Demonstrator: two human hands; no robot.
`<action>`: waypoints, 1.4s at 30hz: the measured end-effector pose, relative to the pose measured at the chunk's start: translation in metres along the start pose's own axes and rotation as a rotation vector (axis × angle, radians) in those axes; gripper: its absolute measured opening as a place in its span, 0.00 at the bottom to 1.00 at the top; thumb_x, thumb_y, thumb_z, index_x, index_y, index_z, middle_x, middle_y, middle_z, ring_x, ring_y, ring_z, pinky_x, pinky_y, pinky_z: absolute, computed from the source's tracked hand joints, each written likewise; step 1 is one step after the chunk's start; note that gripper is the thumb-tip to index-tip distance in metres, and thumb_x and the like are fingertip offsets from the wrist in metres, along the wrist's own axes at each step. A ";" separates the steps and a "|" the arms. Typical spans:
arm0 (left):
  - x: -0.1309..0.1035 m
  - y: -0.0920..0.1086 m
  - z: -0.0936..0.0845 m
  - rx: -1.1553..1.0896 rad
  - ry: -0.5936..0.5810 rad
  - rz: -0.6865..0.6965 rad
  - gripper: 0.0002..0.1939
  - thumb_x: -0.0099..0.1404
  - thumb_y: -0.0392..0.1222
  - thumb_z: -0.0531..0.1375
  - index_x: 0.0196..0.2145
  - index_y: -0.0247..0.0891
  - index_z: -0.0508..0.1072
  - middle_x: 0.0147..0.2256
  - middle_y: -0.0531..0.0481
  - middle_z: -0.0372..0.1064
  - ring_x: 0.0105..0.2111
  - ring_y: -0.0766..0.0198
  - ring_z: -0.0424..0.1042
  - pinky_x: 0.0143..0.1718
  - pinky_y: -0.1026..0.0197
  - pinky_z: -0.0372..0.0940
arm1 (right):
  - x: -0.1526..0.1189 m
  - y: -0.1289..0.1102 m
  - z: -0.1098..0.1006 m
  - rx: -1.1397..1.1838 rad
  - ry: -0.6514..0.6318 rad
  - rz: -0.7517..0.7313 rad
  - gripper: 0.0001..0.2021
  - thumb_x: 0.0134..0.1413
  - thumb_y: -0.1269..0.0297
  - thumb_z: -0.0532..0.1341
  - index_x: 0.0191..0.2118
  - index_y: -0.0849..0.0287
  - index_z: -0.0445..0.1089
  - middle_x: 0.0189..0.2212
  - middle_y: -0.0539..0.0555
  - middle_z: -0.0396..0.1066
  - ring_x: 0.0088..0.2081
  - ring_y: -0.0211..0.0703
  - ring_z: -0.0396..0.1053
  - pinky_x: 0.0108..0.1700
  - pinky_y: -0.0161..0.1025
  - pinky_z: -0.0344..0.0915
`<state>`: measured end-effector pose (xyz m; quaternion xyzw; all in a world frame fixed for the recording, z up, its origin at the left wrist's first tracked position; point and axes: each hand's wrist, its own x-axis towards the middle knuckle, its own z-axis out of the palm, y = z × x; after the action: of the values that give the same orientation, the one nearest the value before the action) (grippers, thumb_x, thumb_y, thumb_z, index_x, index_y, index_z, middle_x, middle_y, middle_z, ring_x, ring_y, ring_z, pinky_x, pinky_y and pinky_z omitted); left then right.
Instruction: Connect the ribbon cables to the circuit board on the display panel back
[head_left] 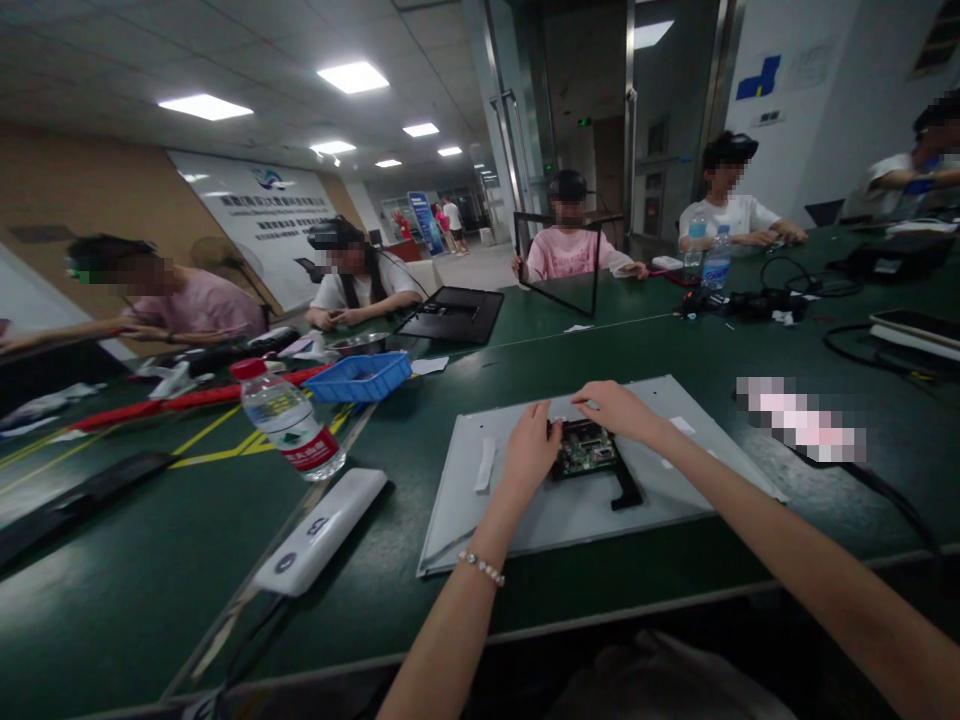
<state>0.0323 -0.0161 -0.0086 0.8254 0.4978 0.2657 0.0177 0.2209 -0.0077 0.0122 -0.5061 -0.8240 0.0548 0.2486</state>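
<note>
A green circuit board (589, 452) in a black frame with a hooked arm at its lower right lies on the back of a flat grey display panel (525, 530). My left hand (531, 442) is closed at the board's left edge, its thumb and fingers gripping there. Over the board's far edge, my right hand (611, 408) bends downward with its fingers drawn together. Whatever those right fingertips hold, if anything, is too small to make out. White strips of tape (486, 465) are stuck to the panel on both sides of the board.
Left of the panel stand a water bottle (292, 425) with a red cap, a white power bank (326, 530) with a cable, and a blue plastic tray (360, 378). A blurred pink object (802, 420) lies right. Across the table, a person holds a black frame (596, 270).
</note>
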 end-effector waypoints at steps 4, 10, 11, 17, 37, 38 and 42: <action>0.000 0.007 -0.005 0.024 -0.001 0.072 0.18 0.67 0.41 0.51 0.54 0.36 0.62 0.52 0.43 0.63 0.52 0.56 0.62 0.54 0.56 0.56 | -0.022 0.032 -0.031 0.026 0.017 0.084 0.13 0.58 0.67 0.54 0.42 0.59 0.75 0.41 0.54 0.74 0.43 0.43 0.70 0.47 0.36 0.62; -0.007 0.024 -0.010 0.055 -0.084 0.169 0.20 0.67 0.49 0.51 0.54 0.38 0.63 0.52 0.43 0.63 0.53 0.54 0.60 0.56 0.52 0.52 | -0.062 0.077 -0.039 0.112 -0.061 0.296 0.12 0.52 0.68 0.58 0.42 0.59 0.75 0.40 0.54 0.75 0.39 0.42 0.72 0.43 0.35 0.65; -0.008 0.027 -0.011 0.058 -0.090 0.180 0.20 0.67 0.50 0.51 0.53 0.38 0.63 0.51 0.43 0.63 0.53 0.53 0.60 0.56 0.51 0.51 | -0.067 0.082 -0.037 0.128 -0.064 0.326 0.13 0.52 0.67 0.59 0.43 0.59 0.75 0.40 0.54 0.75 0.39 0.42 0.72 0.43 0.35 0.65; -0.012 0.035 -0.015 0.071 -0.155 0.268 0.18 0.68 0.50 0.50 0.51 0.39 0.65 0.50 0.45 0.64 0.52 0.55 0.60 0.57 0.51 0.49 | -0.079 0.095 -0.029 0.204 -0.198 0.346 0.18 0.46 0.71 0.60 0.46 0.58 0.73 0.43 0.54 0.74 0.38 0.42 0.72 0.41 0.35 0.66; -0.015 0.036 -0.012 0.108 -0.226 0.422 0.19 0.70 0.49 0.47 0.54 0.40 0.62 0.51 0.45 0.63 0.53 0.56 0.60 0.58 0.49 0.47 | -0.076 0.052 -0.027 0.850 -0.273 0.477 0.10 0.50 0.62 0.62 0.37 0.62 0.67 0.29 0.56 0.75 0.29 0.39 0.71 0.33 0.35 0.68; -0.015 0.036 -0.012 0.109 -0.223 0.428 0.19 0.70 0.49 0.47 0.54 0.40 0.61 0.51 0.45 0.63 0.53 0.57 0.60 0.58 0.49 0.47 | -0.076 0.047 -0.026 0.877 -0.294 0.485 0.10 0.50 0.62 0.62 0.37 0.62 0.67 0.29 0.56 0.75 0.28 0.38 0.71 0.32 0.35 0.68; -0.016 0.037 -0.013 0.113 -0.217 0.457 0.20 0.70 0.49 0.46 0.55 0.40 0.60 0.51 0.44 0.62 0.53 0.57 0.59 0.58 0.49 0.47 | -0.075 0.037 -0.018 0.923 -0.296 0.515 0.16 0.49 0.64 0.64 0.45 0.61 0.67 0.28 0.55 0.75 0.29 0.38 0.71 0.30 0.32 0.66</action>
<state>0.0509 -0.0513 0.0070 0.9397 0.3079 0.1444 -0.0358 0.2869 -0.0575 -0.0114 -0.5167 -0.5901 0.5402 0.3049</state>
